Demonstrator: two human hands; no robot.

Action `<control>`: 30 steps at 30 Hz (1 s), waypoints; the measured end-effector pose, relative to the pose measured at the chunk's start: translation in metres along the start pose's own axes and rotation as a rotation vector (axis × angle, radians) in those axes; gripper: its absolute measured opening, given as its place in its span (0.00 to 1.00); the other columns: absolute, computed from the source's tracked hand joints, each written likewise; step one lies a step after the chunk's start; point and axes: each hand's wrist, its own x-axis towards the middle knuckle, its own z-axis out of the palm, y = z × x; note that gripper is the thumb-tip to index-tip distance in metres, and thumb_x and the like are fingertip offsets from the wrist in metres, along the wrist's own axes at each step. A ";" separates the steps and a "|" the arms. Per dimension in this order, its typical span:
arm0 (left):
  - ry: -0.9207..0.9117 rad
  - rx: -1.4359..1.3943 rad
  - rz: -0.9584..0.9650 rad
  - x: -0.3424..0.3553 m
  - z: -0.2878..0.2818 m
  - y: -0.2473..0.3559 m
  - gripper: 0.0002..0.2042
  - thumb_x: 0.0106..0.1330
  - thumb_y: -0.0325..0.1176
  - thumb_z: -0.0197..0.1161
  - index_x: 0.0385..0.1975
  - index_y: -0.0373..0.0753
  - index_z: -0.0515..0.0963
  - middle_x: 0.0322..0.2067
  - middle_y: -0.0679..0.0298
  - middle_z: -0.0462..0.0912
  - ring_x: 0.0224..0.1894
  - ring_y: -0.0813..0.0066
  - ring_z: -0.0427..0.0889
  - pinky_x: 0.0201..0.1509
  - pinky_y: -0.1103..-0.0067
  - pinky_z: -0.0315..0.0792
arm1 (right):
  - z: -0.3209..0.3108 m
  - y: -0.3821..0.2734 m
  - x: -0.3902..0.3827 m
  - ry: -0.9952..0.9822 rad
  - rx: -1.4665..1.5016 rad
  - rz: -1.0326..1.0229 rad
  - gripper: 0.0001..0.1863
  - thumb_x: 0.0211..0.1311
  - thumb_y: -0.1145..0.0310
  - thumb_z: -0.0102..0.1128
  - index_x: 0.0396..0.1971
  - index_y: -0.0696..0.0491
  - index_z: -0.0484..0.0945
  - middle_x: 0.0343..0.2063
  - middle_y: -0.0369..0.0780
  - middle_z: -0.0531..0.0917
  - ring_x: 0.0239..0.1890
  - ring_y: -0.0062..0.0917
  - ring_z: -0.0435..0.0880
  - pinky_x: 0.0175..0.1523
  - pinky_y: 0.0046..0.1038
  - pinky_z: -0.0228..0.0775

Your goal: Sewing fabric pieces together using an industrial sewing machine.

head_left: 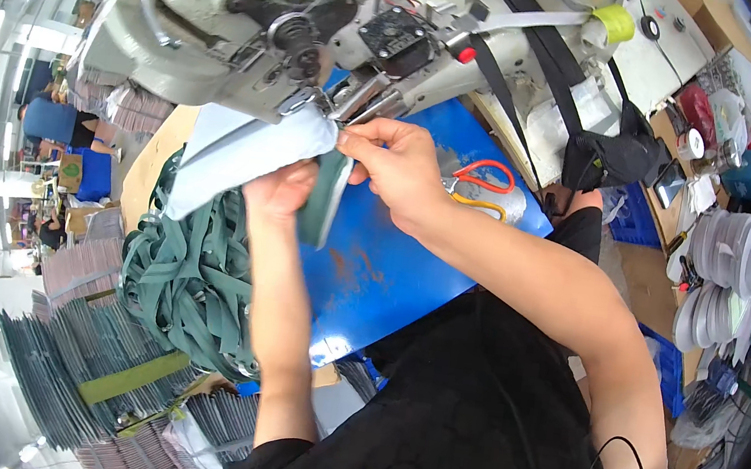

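Observation:
A pale blue-white fabric piece (pixel 259 153) with a dark green part (pixel 324 198) hanging below it lies at the needle area of a sewing machine (pixel 233 20). My left hand (pixel 280 190) grips it from below, its fingertips partly hidden by the cloth. With thumb and forefinger together, my right hand (pixel 399 170) pinches the fabric's right edge close to the presser foot. Scissors (pixel 483 187) with one red and one yellow-orange handle loop rest on the blue work surface (pixel 372 262), right of my right hand.
A heap of dark green straps (pixel 193 273) sits left of my left forearm. Stacked grey-green pieces (pixel 78 367) stand at the lower left. White tape rolls (pixel 728 250) and a black bag (pixel 615 156) are on the right. Another person (pixel 61 123) is far off at the left.

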 end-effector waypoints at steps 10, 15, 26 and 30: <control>0.364 1.794 0.492 -0.064 0.007 -0.104 0.09 0.56 0.31 0.75 0.30 0.36 0.81 0.42 0.48 0.85 0.42 0.51 0.85 0.41 0.69 0.77 | -0.018 -0.008 -0.010 0.005 -0.077 0.142 0.12 0.67 0.66 0.69 0.44 0.57 0.83 0.37 0.39 0.89 0.34 0.23 0.91 0.28 0.20 0.75; -0.233 2.367 0.603 -0.094 0.098 -0.043 0.04 0.55 0.25 0.63 0.30 0.38 0.79 0.56 0.57 0.82 0.33 0.52 0.86 0.38 0.62 0.82 | -0.013 -0.014 -0.007 -0.043 -0.140 0.161 0.10 0.66 0.67 0.67 0.43 0.55 0.83 0.37 0.37 0.86 0.37 0.22 0.87 0.35 0.27 0.81; -0.271 2.414 0.318 -0.078 0.174 -0.061 0.07 0.51 0.19 0.60 0.31 0.33 0.74 0.30 0.48 0.81 0.34 0.44 0.84 0.37 0.56 0.79 | -0.007 -0.015 0.012 -0.099 -0.566 0.027 0.09 0.54 0.75 0.67 0.34 0.60 0.80 0.26 0.37 0.82 0.26 0.20 0.79 0.27 0.28 0.70; -0.177 2.286 0.337 -0.089 0.170 -0.068 0.07 0.51 0.18 0.58 0.29 0.32 0.70 0.27 0.47 0.77 0.32 0.41 0.80 0.36 0.57 0.75 | -0.012 -0.020 0.006 -0.153 -0.652 0.039 0.10 0.53 0.75 0.68 0.37 0.61 0.82 0.26 0.36 0.83 0.23 0.18 0.79 0.23 0.24 0.66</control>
